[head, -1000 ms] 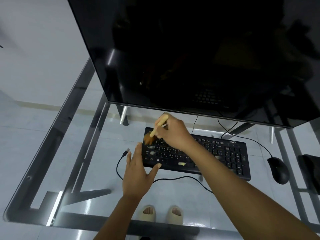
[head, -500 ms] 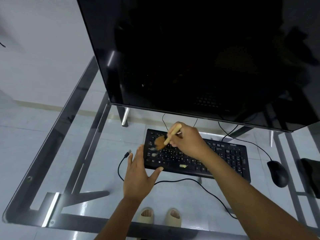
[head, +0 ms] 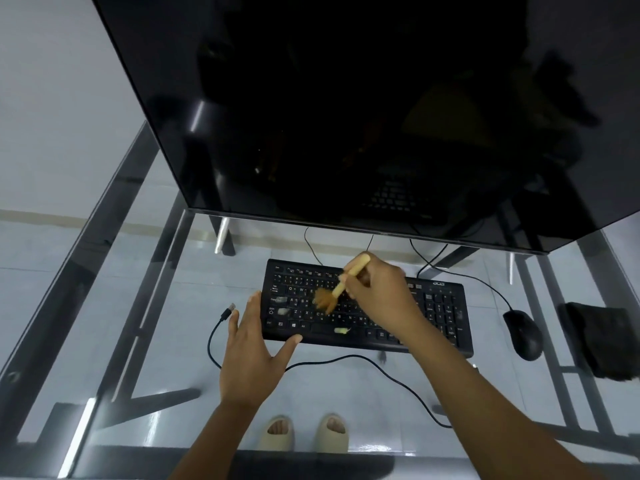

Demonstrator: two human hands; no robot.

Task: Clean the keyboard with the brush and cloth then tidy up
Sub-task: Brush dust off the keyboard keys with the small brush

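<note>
On the glass counter (head: 104, 306), directly in front of the black monitor (head: 346, 98), lies the black keyboard (head: 440, 313), long side parallel to the screen. Its keys carry white legends, and several pale bits of debris sit on its left keys and near the space bar. Its black cable (head: 346, 358) runs along the keyboard's near edge and ends in a USB plug (head: 229, 310) left of the keyboard.

The right hand (head: 381, 292) is over the middle of the keyboard, fingers curled round the pale wooden handle of the brush (head: 341, 287). The handle tilts up toward the monitor; the brown, blurred bristles are on the keys left of centre.

The left hand (head: 251, 355) rests at the keyboard's near left corner, fingers straight and spread, gripping nothing; the thumb touches the keyboard's front edge and the fingertips lie beside its left end.

Right of the keyboard sits a black mouse (head: 523, 336), and further right a dark cloth (head: 602, 341) lies on the counter. Below the glass, near the keyboard's front side, two feet in beige slippers (head: 304, 433) are visible.
</note>
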